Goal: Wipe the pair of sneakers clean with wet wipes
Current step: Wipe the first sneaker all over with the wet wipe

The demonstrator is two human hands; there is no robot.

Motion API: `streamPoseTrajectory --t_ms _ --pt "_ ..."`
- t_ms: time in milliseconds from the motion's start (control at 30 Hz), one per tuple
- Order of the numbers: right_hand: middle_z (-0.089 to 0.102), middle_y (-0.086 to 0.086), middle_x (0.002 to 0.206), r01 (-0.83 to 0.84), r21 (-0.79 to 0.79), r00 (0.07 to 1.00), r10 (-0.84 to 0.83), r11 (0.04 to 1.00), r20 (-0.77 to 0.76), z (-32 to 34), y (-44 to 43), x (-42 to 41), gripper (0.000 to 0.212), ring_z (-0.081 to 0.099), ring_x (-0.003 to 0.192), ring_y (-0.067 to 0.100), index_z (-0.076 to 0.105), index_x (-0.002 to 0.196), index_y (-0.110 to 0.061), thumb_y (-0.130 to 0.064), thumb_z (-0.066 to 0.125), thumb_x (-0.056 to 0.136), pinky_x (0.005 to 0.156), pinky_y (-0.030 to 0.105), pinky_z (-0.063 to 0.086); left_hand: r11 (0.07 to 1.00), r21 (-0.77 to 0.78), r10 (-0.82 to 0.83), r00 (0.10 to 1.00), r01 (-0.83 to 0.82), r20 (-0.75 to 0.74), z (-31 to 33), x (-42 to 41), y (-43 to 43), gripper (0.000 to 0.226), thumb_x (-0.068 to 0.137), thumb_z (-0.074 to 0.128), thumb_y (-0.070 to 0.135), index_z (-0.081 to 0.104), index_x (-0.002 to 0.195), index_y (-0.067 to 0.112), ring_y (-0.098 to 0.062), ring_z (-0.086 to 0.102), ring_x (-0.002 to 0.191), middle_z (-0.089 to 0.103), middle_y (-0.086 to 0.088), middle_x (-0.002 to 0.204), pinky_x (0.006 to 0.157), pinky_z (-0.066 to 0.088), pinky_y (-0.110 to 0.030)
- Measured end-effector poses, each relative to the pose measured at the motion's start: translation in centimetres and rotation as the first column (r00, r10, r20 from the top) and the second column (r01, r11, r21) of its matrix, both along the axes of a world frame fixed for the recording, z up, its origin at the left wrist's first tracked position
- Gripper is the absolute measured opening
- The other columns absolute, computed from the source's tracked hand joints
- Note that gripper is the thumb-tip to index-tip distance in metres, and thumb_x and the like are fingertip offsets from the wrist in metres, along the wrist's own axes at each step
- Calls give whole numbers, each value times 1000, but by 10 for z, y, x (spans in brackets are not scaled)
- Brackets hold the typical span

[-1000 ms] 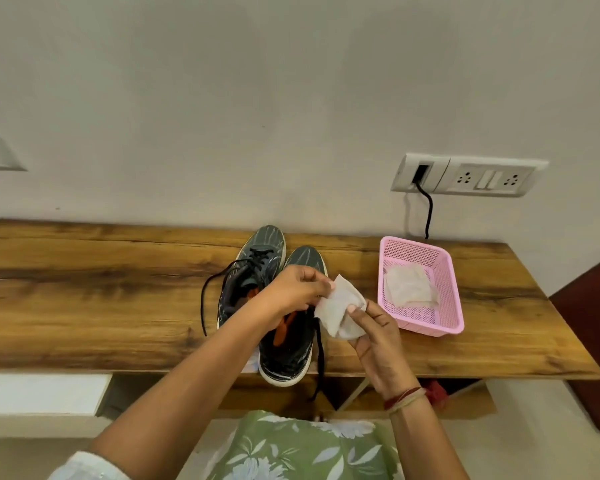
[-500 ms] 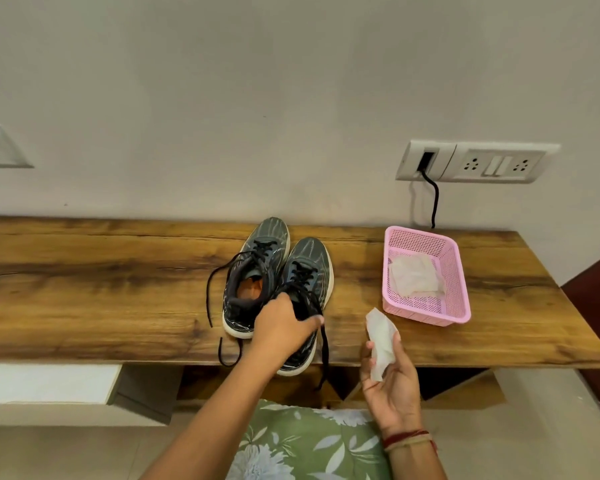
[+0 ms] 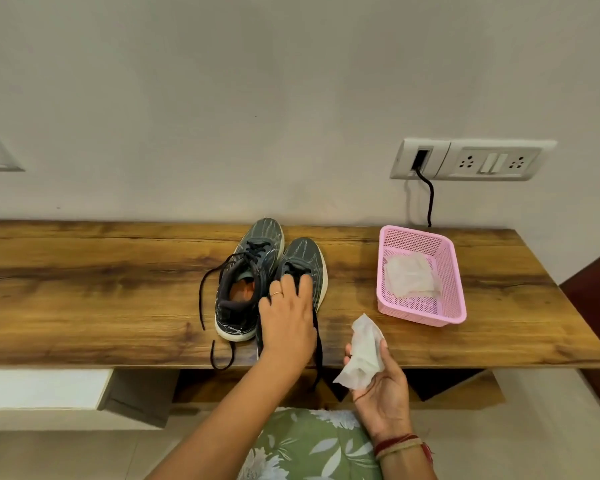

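My left hand (image 3: 288,327) is down on the right sneaker (image 3: 300,268), fingers curled over its collar and laces, gripping it. The left sneaker (image 3: 246,275) sits touching it on the wooden shelf (image 3: 84,289). My right hand (image 3: 381,386), palm up just off the shelf's front edge, pinches a crumpled wet wipe (image 3: 362,351). Right of the sneakers, the pink basket (image 3: 454,271) holds more wipes (image 3: 409,275).
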State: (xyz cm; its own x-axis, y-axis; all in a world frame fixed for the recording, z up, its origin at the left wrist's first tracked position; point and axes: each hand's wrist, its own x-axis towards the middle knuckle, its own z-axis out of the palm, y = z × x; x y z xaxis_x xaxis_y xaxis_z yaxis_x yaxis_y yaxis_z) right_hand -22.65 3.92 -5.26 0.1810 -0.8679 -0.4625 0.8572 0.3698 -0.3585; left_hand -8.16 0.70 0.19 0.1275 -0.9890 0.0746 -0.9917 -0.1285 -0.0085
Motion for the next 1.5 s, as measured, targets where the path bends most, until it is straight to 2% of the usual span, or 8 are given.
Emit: streamPoseTrajectory --t_ms 167,300,400,600,867,1200,1367,1500 --pt "70 15 94 -10 -32 1000 10 999 6 -12 -1 -3 71 68 69 25 76 92 -10 -29 97 27 58 32 58 942 267 -249 958 206 142 -9 -3 -21 40 94 49 26 47 133 24 -40 -19 143 -4 -16 159 106 -10 -70" --pt "70 14 93 -12 -51 1000 13 999 16 -7 -1 -3 36 67 66 24 77 88 -9 -28 82 57 55 31 57 934 240 -294 950 264 102 -12 0 -27 32 92 53 23 56 124 23 -34 -5 147 25 -13 152 108 -8 -68" --pt "70 14 92 -11 -67 1000 12 998 19 -4 0 -4 35 67 66 23 77 87 -10 -28 82 57 55 31 57 984 56 -135 920 166 -367 -9 9 -27 20 93 51 24 60 110 28 -20 27 140 51 1 131 117 1 -56" --pt "70 15 96 -39 -86 999 42 996 28 -5 -1 -4 72 69 71 27 75 94 -8 -28 97 28 58 33 58 943 152 147 -39 -295 -988 36 37 -33 9 95 54 16 61 101 17 -17 63 92 65 -2 101 67 52 -26" --pt "69 17 99 -31 -84 999 35 996 42 -7 -3 -4 73 69 76 27 74 99 -6 -25 97 32 61 36 58 757 299 103 -346 -581 -933 43 124 -43 6 94 56 19 60 90 17 -11 61 86 64 0 94 71 46 -23" --pt "68 18 104 -14 -45 1000 15 999 14 -10 -4 -3 75 70 79 28 67 109 -3 -23 93 42 63 35 59 739 370 563 215 -562 -798 -3 144 -12 109 71 76 51 16 150 5 -37 28 139 23 -17 155 109 33 -51" --pt "70 17 101 0 -52 1000 1 999 24 -7 -6 -5 41 70 77 27 75 96 -6 -23 82 59 61 34 58 843 -146 179 526 -518 -832 22 81 14 56 88 61 36 41 138 17 -21 43 127 42 -5 140 106 39 -39" --pt "69 17 102 0 -16 1000 1 1000 13 -4 -5 -4 36 70 81 27 72 100 -5 -24 76 69 65 35 59 989 145 99 867 -31 -489 12 40 4 38 89 55 51 62 103 16 -16 62 93 64 2 98 78 52 -31"
